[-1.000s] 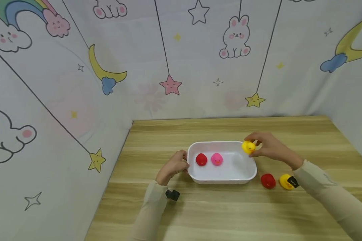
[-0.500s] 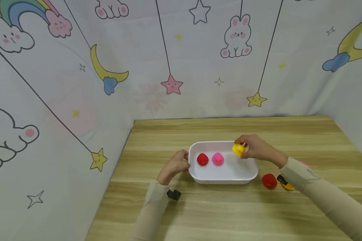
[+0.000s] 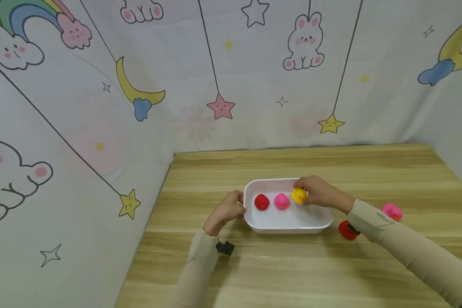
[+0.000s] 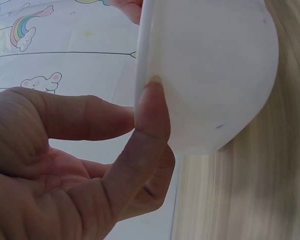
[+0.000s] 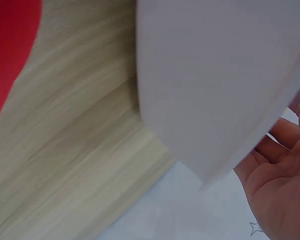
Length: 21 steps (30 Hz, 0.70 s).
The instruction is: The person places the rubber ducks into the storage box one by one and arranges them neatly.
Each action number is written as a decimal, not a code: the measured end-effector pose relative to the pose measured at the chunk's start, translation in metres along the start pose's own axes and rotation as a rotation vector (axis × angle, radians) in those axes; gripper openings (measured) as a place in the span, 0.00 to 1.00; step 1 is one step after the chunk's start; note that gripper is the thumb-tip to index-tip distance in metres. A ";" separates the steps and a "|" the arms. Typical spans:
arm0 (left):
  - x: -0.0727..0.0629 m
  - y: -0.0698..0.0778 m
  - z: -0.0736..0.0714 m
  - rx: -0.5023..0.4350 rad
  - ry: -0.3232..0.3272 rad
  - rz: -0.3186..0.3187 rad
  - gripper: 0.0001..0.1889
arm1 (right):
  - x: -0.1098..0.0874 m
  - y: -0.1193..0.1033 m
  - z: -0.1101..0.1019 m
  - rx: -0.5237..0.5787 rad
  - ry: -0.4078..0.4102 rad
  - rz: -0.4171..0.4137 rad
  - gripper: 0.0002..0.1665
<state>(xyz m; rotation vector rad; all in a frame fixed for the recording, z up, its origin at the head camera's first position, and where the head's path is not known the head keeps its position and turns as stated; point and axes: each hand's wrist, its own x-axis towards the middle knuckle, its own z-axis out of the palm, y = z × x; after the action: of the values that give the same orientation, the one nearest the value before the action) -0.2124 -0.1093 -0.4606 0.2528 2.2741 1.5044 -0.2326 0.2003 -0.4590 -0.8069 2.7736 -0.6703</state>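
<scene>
A white plastic basin [image 3: 286,220] stands on the wooden table. At its left end my left hand [image 3: 226,209] pinches the rim; in the left wrist view its fingers [image 4: 152,112] lie on the basin's wall. Over the right part of the basin, my right hand [image 3: 325,194] holds a yellow rubber duck [image 3: 299,195] low inside it. A pink rubber duck [image 3: 281,201] sits just left of the yellow one, and a red rubber duck [image 3: 262,202] is left of that. In the right wrist view the basin's wall hides the right fingertips and the duck.
Right of the basin lie another red duck [image 3: 346,230], partly under the right wrist's black camera, and another pink duck [image 3: 392,211] beyond the forearm. A yellow duck there is almost wholly hidden by the sleeve. Patterned white cloth [image 3: 254,128] surrounds the table's back and sides.
My right hand has carried the yellow duck leftward from the basin's right rim and down beside the pink duck. The left hand stays on the rim.
</scene>
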 end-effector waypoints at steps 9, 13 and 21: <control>0.002 -0.001 -0.001 0.005 -0.006 0.005 0.27 | 0.002 0.005 0.007 -0.037 -0.028 0.010 0.27; 0.001 -0.001 0.000 -0.017 -0.020 0.020 0.27 | 0.004 0.008 0.010 -0.037 -0.047 0.011 0.27; 0.000 -0.001 -0.002 -0.029 -0.023 0.055 0.26 | 0.007 0.013 0.010 -0.120 -0.075 -0.031 0.24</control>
<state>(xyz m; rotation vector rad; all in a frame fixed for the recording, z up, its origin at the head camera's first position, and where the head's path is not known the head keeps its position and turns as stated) -0.2133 -0.1113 -0.4612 0.3247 2.2423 1.5526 -0.2414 0.2029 -0.4746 -0.8807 2.7603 -0.4717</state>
